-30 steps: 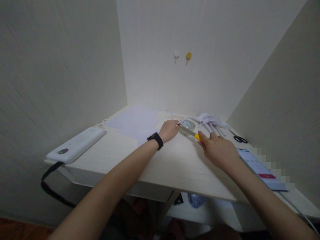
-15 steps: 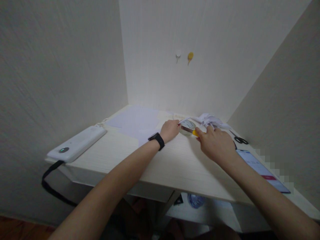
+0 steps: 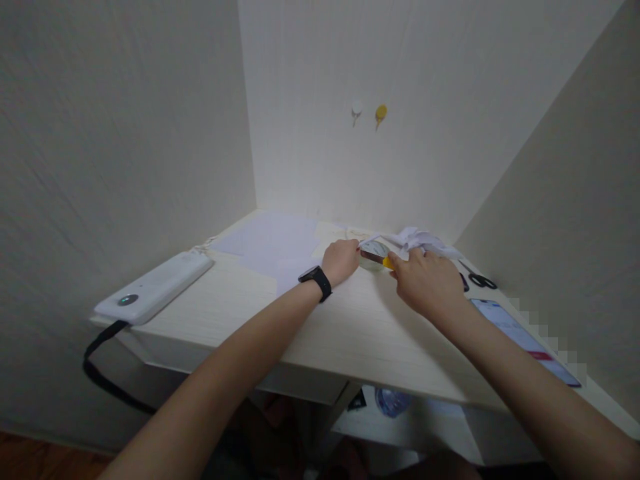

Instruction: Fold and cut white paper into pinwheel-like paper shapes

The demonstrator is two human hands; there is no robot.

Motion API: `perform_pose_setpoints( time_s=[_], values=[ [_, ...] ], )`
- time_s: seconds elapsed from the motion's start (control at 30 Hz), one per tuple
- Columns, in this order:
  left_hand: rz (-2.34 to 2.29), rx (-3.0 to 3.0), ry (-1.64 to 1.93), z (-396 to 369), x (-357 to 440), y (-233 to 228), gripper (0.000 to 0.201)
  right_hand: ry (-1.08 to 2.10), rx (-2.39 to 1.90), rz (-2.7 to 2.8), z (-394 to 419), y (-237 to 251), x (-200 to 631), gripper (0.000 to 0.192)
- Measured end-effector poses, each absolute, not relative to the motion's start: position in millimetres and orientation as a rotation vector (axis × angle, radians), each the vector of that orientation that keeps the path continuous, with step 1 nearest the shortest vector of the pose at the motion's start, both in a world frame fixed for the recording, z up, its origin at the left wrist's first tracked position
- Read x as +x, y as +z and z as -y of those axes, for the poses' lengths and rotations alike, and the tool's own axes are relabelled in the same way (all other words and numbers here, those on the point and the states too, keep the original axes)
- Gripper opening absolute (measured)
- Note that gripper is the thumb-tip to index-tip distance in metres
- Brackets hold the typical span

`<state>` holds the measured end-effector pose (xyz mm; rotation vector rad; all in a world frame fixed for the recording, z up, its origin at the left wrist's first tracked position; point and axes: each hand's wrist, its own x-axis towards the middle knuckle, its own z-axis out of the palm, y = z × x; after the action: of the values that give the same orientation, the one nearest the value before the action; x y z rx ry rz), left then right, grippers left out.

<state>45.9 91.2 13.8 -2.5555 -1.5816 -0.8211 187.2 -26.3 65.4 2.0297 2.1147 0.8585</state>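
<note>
My right hand [image 3: 427, 283] is closed around a yellow utility knife [image 3: 388, 263], its blade pointing left toward my other hand. My left hand [image 3: 341, 260], with a black watch on the wrist, pinches the end of a thin white paper strip [image 3: 373, 238]. That strip runs right to a crumpled heap of white paper strips [image 3: 423, 240] by the back wall. Behind and below the blade is a round, pale disc-like thing [image 3: 374, 247], partly covered; its kind I cannot make out.
White paper sheets [image 3: 270, 243] lie at the back left of the desk [image 3: 240, 313]. On the left edge rests a white device [image 3: 155, 290] with a black strap. Black-handled scissors [image 3: 481, 279] and a phone [image 3: 520, 340] lie on the right. Walls enclose the back and sides.
My right hand has shifted slightly left with the utility knife, bringing the blade a little nearer my left hand. The left hand has barely moved and keeps its pinch.
</note>
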Motion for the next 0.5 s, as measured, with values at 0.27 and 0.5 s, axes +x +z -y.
perform_pose_setpoints(
  time_s=[0.27,0.5],
  values=[
    [1.64,-2.601,-0.934,-96.9,46.3,8.9,0.026,0.766,2.322,-2.047,2.4,67.3,194.7,0.041],
    [1.801,-2.619,-1.172,-109.6,44.6,1.9,0.026,-0.077,2.823,-2.235,-39.2,38.0,223.0,0.046]
  ],
)
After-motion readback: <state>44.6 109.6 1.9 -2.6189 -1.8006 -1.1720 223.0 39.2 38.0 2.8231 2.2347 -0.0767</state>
